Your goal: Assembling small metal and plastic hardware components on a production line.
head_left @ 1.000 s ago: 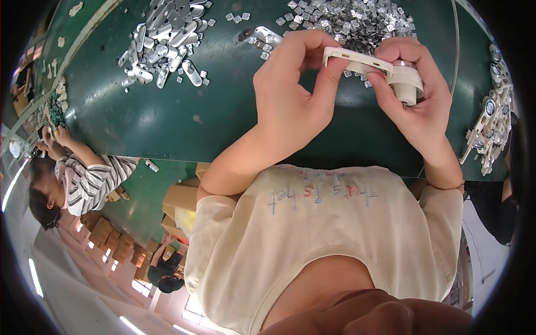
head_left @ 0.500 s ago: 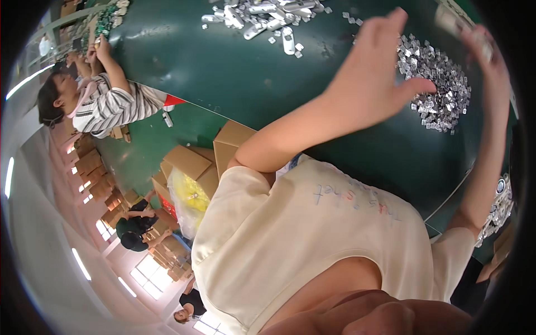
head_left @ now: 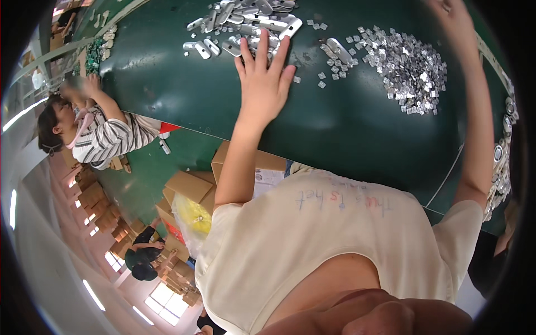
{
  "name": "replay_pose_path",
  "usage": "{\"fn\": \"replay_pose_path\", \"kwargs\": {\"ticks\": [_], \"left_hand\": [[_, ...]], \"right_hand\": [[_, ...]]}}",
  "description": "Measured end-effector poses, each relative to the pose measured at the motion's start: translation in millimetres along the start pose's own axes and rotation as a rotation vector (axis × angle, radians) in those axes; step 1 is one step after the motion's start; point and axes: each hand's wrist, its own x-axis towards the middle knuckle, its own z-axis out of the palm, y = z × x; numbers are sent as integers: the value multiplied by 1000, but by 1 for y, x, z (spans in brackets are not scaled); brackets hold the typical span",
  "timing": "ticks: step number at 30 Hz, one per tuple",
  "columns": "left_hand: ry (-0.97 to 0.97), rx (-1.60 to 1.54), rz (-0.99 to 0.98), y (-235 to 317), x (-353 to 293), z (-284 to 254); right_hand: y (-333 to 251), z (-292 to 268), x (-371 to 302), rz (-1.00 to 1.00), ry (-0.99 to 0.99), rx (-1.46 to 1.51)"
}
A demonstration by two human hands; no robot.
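Observation:
My left hand [head_left: 261,92] is stretched out over the green table with its fingers spread. Its fingertips reach the near edge of a heap of long, rounded silver casings [head_left: 245,28], and I see nothing gripped in it. Beyond the table's right part, my right hand [head_left: 451,19] is at the top edge of the head view. It is smeared by motion and partly cut off, so its fingers and anything in them do not show. Between the hands lies a mound of small, shiny, square clear-and-silver pieces [head_left: 413,70]. One casing [head_left: 339,51] lies apart among a few loose squares.
The green tabletop [head_left: 346,128] runs across in front of me. Cardboard boxes [head_left: 190,187], one with a yellow-filled bag, stand on the floor at my left. A co-worker in a striped top [head_left: 111,137] works farther left. More parts [head_left: 499,167] lie at the far right.
My left hand has swung left from beside the mound of small squares to the heap of casings, fingers now spread. My right hand has moved farther out, toward the top edge.

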Motion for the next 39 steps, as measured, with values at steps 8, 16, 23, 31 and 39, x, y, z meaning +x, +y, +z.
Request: {"fn": "replay_pose_path", "kwargs": {"ticks": [8,16,23,31,39], "left_hand": [[-38,-210,-127,63,-3,4],[53,-492,-151,60,-11,-14],[310,-356,-69,62,-5,-10],[44,-1570,-371,96,8,-19],[110,-1715,-460,76,-7,-25]], "right_hand": [[-75,65,-81,-228,-338,187],[-90,78,-73,-73,-502,-48],[-89,45,-93,-329,-88,-122],[-113,22,-125,549,-447,1057],[-109,20,-117,486,-510,817]]}}
